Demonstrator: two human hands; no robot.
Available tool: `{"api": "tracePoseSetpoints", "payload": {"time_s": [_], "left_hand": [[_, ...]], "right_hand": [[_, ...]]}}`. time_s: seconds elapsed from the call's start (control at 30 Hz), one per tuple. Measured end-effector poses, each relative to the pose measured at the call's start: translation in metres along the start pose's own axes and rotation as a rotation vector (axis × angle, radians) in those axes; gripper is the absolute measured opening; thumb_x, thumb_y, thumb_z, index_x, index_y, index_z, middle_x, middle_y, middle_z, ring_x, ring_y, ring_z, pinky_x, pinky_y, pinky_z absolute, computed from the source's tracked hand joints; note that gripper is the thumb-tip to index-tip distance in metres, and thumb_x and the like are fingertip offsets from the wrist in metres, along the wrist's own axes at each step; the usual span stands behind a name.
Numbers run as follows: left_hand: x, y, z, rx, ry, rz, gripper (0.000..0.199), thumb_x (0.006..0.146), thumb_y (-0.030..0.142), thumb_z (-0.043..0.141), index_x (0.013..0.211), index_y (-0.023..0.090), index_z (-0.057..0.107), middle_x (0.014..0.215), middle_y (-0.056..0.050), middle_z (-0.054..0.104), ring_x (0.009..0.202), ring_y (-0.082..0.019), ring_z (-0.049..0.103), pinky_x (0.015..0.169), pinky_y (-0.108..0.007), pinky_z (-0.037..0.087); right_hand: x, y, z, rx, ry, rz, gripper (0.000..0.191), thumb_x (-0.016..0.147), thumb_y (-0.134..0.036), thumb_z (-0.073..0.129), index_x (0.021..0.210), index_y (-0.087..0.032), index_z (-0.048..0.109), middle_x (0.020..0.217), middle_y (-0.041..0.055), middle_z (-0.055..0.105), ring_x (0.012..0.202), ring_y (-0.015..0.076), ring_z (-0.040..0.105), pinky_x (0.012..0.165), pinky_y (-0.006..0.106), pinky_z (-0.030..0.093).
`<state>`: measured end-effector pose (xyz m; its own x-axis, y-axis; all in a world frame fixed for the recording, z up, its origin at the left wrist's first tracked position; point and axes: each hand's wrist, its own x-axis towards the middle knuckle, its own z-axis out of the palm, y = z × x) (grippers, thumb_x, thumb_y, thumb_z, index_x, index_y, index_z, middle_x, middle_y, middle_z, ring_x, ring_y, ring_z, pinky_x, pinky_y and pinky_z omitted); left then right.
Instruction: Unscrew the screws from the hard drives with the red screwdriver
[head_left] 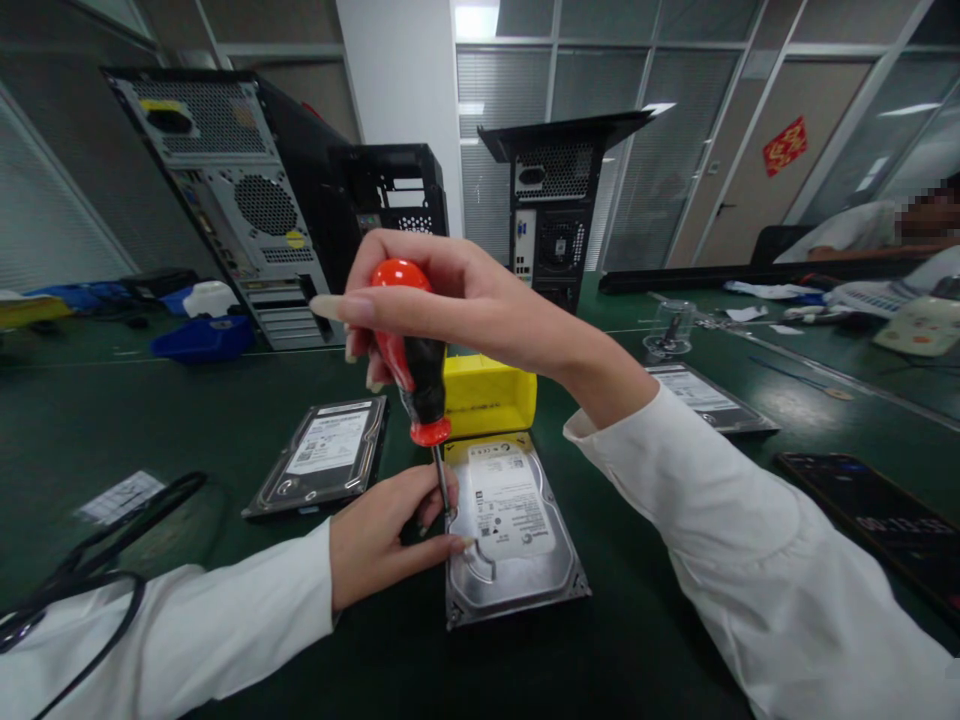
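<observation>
A silver hard drive (517,520) with a white label lies flat on the dark green table in front of me. My right hand (442,300) is closed around the red and black handle of a screwdriver (424,375), held nearly upright above the drive. Its metal shaft runs down to the drive's left edge, where the tip meets a spot beside my left fingers. At that edge my left hand (397,540) grips the drive, thumb on the top face and fingers curled near the shaft. Whether those fingers also touch the shaft I cannot tell.
Behind the drive stands a yellow bin (491,395). Other hard drives lie left (322,455) and right (709,400). A phone (877,525) rests at right, a black cable (112,540) at left. Computer cases (262,200) line the back. Another person sits far right.
</observation>
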<state>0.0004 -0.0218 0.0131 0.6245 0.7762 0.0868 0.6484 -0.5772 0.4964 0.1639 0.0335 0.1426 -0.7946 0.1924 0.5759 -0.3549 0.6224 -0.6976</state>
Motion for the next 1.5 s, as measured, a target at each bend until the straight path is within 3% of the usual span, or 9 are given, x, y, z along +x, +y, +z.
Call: {"api": "tracePoseSetpoints", "payload": {"time_s": [0.27,0.4,0.57,0.7,0.9,1.07,1.17,1.27,1.5], "left_hand": [[0.0001,0.0008,-0.0007,0.011,0.006,0.000,0.031,0.083,0.048,0.051,0.086,0.017,0.048,0.073,0.002,0.047,0.062,-0.014,0.045,0.057,-0.025,0.037],[-0.0002,0.0015,-0.0016,-0.006,-0.005,-0.003,0.029,0.082,0.046,0.052,0.087,0.018,0.048,0.073,0.002,0.047,0.062,-0.014,0.046,0.058,-0.025,0.038],[-0.0006,0.0020,-0.0022,-0.016,-0.010,-0.020,0.029,0.082,0.046,0.052,0.087,0.018,0.048,0.072,0.002,0.046,0.063,-0.014,0.046,0.058,-0.026,0.038],[-0.0004,0.0025,-0.0025,-0.014,-0.010,-0.016,0.030,0.082,0.046,0.052,0.086,0.017,0.048,0.071,0.002,0.045,0.063,-0.014,0.046,0.058,-0.026,0.037],[0.0001,0.0021,-0.0017,-0.006,-0.012,-0.013,0.029,0.082,0.046,0.052,0.085,0.017,0.047,0.070,0.002,0.045,0.062,-0.014,0.044,0.057,-0.025,0.037],[0.0000,0.0004,-0.0005,-0.007,-0.004,0.005,0.028,0.083,0.045,0.052,0.086,0.017,0.048,0.070,0.003,0.045,0.062,-0.014,0.044,0.058,-0.025,0.037],[-0.0002,-0.0006,-0.0002,-0.015,-0.003,0.004,0.028,0.082,0.045,0.053,0.087,0.017,0.047,0.071,0.002,0.046,0.063,-0.014,0.045,0.058,-0.025,0.037],[-0.0004,-0.0013,-0.0004,-0.026,-0.010,-0.006,0.029,0.083,0.045,0.053,0.089,0.017,0.047,0.073,0.002,0.047,0.063,-0.014,0.046,0.059,-0.026,0.037],[-0.0002,0.0000,-0.0020,-0.024,-0.030,-0.032,0.028,0.082,0.045,0.053,0.088,0.018,0.047,0.074,0.002,0.047,0.064,-0.015,0.046,0.058,-0.026,0.036]], "right_hand": [[0.0025,0.0020,0.0047,0.047,0.085,0.069,0.017,0.089,-0.029,0.045,0.079,-0.014,0.043,0.071,-0.0057,0.049,0.065,0.0029,0.052,0.065,0.015,0.047],[0.0069,0.0041,0.0012,0.106,0.050,0.064,0.019,0.092,-0.019,0.035,0.082,-0.010,0.048,0.078,-0.0027,0.049,0.076,0.0036,0.048,0.070,0.012,0.044],[0.0032,0.0018,0.0012,-0.078,0.029,0.027,0.020,0.095,-0.023,0.032,0.089,-0.010,0.047,0.088,-0.0011,0.046,0.075,0.0024,0.047,0.067,0.012,0.041],[0.0019,0.0029,0.0028,-0.164,0.103,-0.038,0.017,0.088,-0.026,0.048,0.079,-0.012,0.046,0.077,-0.0034,0.043,0.065,0.0027,0.045,0.064,0.016,0.040],[0.0006,0.0027,0.0090,0.018,0.050,-0.004,0.010,0.089,-0.021,0.043,0.082,-0.016,0.037,0.074,-0.0046,0.047,0.067,0.0052,0.055,0.065,0.020,0.048],[0.0016,0.0050,0.0081,0.012,0.052,-0.011,0.006,0.088,-0.021,0.043,0.087,-0.015,0.041,0.074,-0.0062,0.046,0.064,0.0031,0.054,0.063,0.016,0.048],[0.0046,0.0058,0.0054,0.029,0.015,0.026,0.025,0.094,-0.029,0.027,0.090,-0.012,0.045,0.079,-0.0030,0.047,0.066,0.0032,0.051,0.064,0.016,0.048],[0.0067,0.0029,0.0042,0.055,-0.037,0.009,0.035,0.095,-0.024,0.017,0.088,-0.007,0.047,0.089,0.0015,0.044,0.075,0.0034,0.049,0.069,0.015,0.048],[0.0053,0.0006,0.0068,0.181,0.022,0.009,0.018,0.093,-0.022,0.035,0.089,-0.011,0.048,0.091,0.0016,0.047,0.081,0.0063,0.053,0.076,0.020,0.050]]}}
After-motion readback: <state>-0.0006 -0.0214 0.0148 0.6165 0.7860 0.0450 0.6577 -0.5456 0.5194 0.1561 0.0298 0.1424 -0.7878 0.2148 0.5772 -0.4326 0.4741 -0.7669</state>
